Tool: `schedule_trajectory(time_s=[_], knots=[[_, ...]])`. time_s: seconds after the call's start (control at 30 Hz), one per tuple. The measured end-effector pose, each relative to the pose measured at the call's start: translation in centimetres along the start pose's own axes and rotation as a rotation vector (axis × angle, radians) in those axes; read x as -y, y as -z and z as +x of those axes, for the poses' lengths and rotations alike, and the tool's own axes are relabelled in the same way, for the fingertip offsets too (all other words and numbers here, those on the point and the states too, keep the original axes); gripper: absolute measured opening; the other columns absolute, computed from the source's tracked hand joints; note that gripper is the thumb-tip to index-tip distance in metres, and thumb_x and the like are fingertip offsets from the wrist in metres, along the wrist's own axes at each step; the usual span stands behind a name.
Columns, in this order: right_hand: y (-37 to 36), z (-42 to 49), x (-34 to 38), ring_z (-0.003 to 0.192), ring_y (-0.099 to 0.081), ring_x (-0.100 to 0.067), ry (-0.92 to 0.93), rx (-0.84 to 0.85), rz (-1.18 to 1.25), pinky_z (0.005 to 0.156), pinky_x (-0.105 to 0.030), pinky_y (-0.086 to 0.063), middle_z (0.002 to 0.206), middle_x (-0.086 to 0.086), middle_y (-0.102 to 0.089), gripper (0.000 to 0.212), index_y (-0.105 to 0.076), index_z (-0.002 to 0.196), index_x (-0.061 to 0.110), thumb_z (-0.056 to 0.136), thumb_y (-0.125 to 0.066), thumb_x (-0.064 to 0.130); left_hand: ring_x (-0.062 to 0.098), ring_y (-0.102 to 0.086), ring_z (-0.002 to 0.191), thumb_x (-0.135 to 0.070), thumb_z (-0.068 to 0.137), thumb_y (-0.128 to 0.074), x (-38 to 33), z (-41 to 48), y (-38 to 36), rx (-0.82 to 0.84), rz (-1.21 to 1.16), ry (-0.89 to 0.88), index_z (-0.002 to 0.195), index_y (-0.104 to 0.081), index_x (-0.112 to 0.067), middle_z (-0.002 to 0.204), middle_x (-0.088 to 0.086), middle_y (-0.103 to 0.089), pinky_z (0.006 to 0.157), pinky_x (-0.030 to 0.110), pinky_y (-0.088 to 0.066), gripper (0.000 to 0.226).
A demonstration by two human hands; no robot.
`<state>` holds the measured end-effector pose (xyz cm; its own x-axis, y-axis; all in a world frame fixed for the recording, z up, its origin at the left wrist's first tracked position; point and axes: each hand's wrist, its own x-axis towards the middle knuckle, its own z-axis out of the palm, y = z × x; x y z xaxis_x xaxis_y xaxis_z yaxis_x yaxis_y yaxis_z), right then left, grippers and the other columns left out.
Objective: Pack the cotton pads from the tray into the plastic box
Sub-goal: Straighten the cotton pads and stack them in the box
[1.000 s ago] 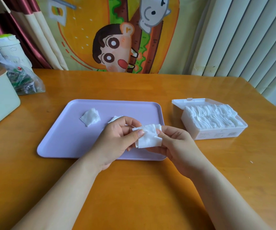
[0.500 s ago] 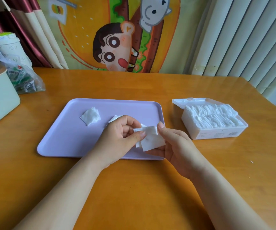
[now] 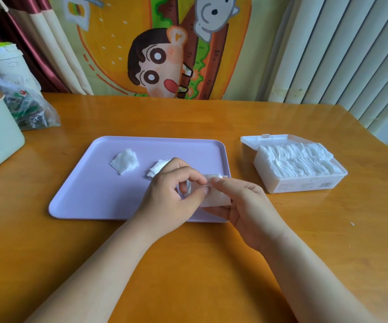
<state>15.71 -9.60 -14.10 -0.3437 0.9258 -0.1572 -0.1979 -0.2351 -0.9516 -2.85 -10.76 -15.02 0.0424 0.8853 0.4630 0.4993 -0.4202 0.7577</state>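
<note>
Both hands had closed in on one white square cotton pad (image 3: pixel 216 197) above the near right corner of the lavender plastic tray (image 3: pixel 76 183).

Compared with a second before, the left hand (image 3: pixel 172 194) and right hand (image 3: pixel 246 206) were closer together and covered more of the pad. The left thumb and forefinger pinched its left edge, and the right hand gripped its right side, thumb on top. A loose pad (image 3: pixel 124 161) and a half-hidden pad (image 3: pixel 156 168) lay on the tray. Bare orange wooden table (image 3: pixel 242 183) separated the tray's right rim from the open clear plastic box (image 3: pixel 300 185), which was packed with pads. Its label print was too small to read.
</note>
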Motion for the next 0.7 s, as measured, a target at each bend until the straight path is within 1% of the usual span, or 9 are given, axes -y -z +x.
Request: schedule_trajectory(time_s=[0.07,0.13,0.2,0.3,0.4,0.47,0.57,0.63,0.7], knots=[[0.0,0.0,0.1,0.123,-0.068,-0.038,-0.012,0.008,0.048,0.106,-0.049,-0.057,0.126,-0.026,-0.072,0.033,-0.076,0.120,-0.002,0.106,-0.059,0.022,0.019,-0.057,0.076,-0.016,0.085,-0.082,-0.3,0.0,0.1,0.002,-0.077,0.033,0.087,-0.076,-0.024,0.094,-0.007,-0.059,0.065,0.018,-0.044,0.010],[0.1,0.1,0.1,0.124,-0.069,-0.038,-0.019,0.000,0.123,0.107,-0.051,-0.056,0.127,-0.028,-0.071,0.034,-0.073,0.122,-0.004,0.106,-0.058,0.020,0.016,-0.059,0.077,-0.019,0.084,-0.079,-0.7,0.0,0.4,-0.006,-0.177,0.095,0.082,-0.075,-0.023,0.094,-0.007,-0.062,0.067,0.019,-0.046,0.006],[0.2,0.2,0.2,0.119,-0.072,-0.039,-0.005,-0.055,0.173,0.106,-0.051,-0.056,0.124,-0.027,-0.073,0.032,-0.073,0.122,-0.004,0.106,-0.058,0.018,0.016,-0.061,0.079,-0.021,0.083,-0.077,-0.9,0.1,0.8,-0.023,-0.250,0.142,0.081,-0.074,-0.020,0.094,-0.006,-0.065,0.069,0.021,-0.046,0.004],[0.5,0.3,0.4,0.109,-0.076,-0.036,0.066,-0.176,0.126,0.098,-0.044,-0.060,0.116,-0.021,-0.078,0.026,-0.077,0.116,0.000,0.106,-0.059,0.016,0.019,-0.064,0.086,-0.021,0.082,-0.075,-0.8,0.3,1.5,-0.038,-0.382,0.243,0.081,-0.072,-0.016,0.093,-0.001,-0.072,0.075,0.031,-0.050,0.005],[0.7,0.4,0.1,0.112,-0.075,-0.032,0.155,-0.235,0.018,0.095,-0.040,-0.061,0.114,-0.014,-0.079,0.025,-0.079,0.113,0.007,0.107,-0.059,0.021,0.017,-0.064,0.084,-0.023,0.084,-0.074,-0.7,0.4,1.8,-0.027,-0.439,0.340,0.084,-0.072,-0.019,0.087,0.002,-0.075,0.077,0.029,-0.051,0.005],[0.8,0.4,0.0,0.112,-0.075,-0.031,0.177,-0.231,-0.016,0.093,-0.038,-0.062,0.113,-0.014,-0.080,0.026,-0.079,0.115,0.007,0.108,-0.059,0.022,0.014,-0.065,0.082,-0.016,0.090,-0.077,-1.0,0.3,1.6,0.024,-0.439,0.366,0.094,-0.071,-0.020,0.086,0.001,-0.074,0.076,0.025,-0.051,0.008],[0.7,0.3,0.0,0.109,-0.076,-0.036,0.165,-0.175,-0.028,0.098,-0.046,-0.061,0.113,-0.019,-0.079,0.028,-0.076,0.119,0.003,0.109,-0.057,0.021,0.012,-0.071,0.089,-0.001,0.092,-0.076,-1.4,0.1,1.4,0.098,-0.467,0.390,0.110,-0.070,-0.016,0.096,0.003,-0.076,0.078,0.022,-0.056,0.023],[0.6,0.3,-0.1,0.109,-0.076,-0.039,0.157,-0.150,-0.038,0.099,-0.049,-0.060,0.112,-0.020,-0.079,0.029,-0.075,0.120,0.002,0.109,-0.056,0.021,0.015,-0.070,0.088,-0.002,0.090,-0.079,-1.4,0.0,1.4,0.128,-0.487,0.404,0.112,-0.071,-0.015,0.097,0.006,-0.075,0.080,0.024,-0.058,0.027],[0.6,0.2,-0.1,0.110,-0.076,-0.037,0.150,-0.133,-0.049,0.098,-0.048,-0.060,0.114,-0.020,-0.079,0.030,-0.075,0.121,0.003,0.109,-0.057,0.023,0.014,-0.063,0.082,-0.006,0.089,-0.080,-1.1,0.0,1.4,0.117,-0.494,0.432,0.105,-0.075,-0.016,0.090,0.006,-0.071,0.074,0.025,-0.055,0.019]])
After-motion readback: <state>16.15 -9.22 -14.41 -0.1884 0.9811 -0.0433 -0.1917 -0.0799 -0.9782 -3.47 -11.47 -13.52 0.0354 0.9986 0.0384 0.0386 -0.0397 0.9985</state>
